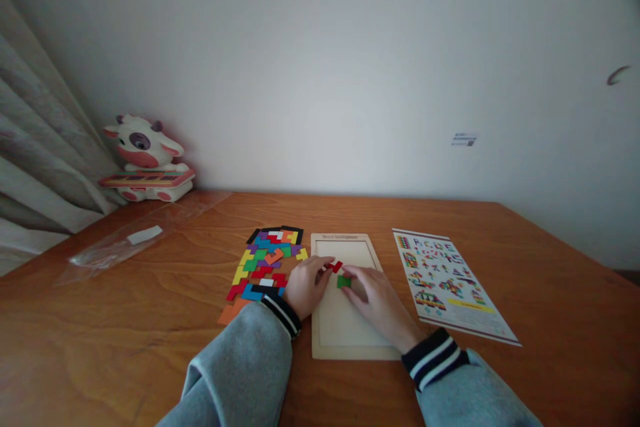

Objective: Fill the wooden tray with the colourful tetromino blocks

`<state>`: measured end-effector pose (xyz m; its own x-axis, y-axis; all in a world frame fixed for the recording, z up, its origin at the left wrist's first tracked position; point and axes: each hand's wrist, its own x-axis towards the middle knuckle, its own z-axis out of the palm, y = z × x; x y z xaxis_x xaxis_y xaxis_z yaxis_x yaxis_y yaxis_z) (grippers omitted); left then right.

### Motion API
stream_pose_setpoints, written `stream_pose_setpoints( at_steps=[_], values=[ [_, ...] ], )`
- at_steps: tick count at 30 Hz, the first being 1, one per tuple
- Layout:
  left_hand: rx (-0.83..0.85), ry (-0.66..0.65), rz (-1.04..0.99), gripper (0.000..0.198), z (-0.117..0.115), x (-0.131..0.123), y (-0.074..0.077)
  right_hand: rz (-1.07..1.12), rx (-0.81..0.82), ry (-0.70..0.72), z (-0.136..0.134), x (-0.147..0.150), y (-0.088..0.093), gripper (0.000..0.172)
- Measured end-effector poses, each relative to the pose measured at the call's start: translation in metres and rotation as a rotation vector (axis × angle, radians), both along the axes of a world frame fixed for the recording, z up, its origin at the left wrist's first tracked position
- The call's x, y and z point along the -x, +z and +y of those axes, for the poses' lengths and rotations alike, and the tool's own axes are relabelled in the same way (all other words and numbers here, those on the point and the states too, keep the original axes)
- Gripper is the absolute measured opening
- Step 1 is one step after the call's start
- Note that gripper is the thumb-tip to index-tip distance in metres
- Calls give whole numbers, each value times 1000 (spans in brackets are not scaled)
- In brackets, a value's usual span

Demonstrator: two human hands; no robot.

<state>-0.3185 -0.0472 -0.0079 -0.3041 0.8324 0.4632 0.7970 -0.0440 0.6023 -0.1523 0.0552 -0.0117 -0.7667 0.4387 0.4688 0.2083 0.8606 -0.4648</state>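
Over the pale wooden tray [350,351], both hands are close together. My left hand [306,283] pinches a small red piece [337,267] near the tray's upper part. Fingertips of my right hand [377,297] are at the right end of that red piece, and a green piece [343,281] sits between its thumb and fingers. Left of the tray lie many coloured flat pieces [251,264], some partly hidden behind my left hand and sleeve. The visible inside of the tray is bare below the hands.
A printed sheet [450,280] with coloured figures lies right of the tray. On the left are a clear plastic bag [110,250] and, by the wall, a cow-shaped toy keyboard [150,177]. A curtain [40,147] hangs at the far left of the wooden table [540,273].
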Motion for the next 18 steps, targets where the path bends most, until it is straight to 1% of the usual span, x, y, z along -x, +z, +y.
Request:
stream_pose_setpoints(
  at_steps=[5, 7, 9, 13, 16, 18],
  values=[
    [-103, 24, 56, 22, -4, 0, 5, -6, -11, -2, 0, 0, 2, 30],
    [-105, 41, 83, 24, -5, 1, 4, -5, -15, -8, 0, -1, 2, 28],
    [-77, 41, 117, 26, -6, 2, 2, -8, -13, -14, 0, -1, 2, 27],
    [24, -3, 206, 28, -9, 0, -1, -5, -19, -8, 0, -2, 3, 26],
    [71, -11, 282, 27, -13, -4, 3, -2, -28, 9, 1, -3, 3, 22],
    [73, -22, 315, 27, -17, -5, 6, 0, -27, 19, 1, -3, 3, 19]
  ],
)
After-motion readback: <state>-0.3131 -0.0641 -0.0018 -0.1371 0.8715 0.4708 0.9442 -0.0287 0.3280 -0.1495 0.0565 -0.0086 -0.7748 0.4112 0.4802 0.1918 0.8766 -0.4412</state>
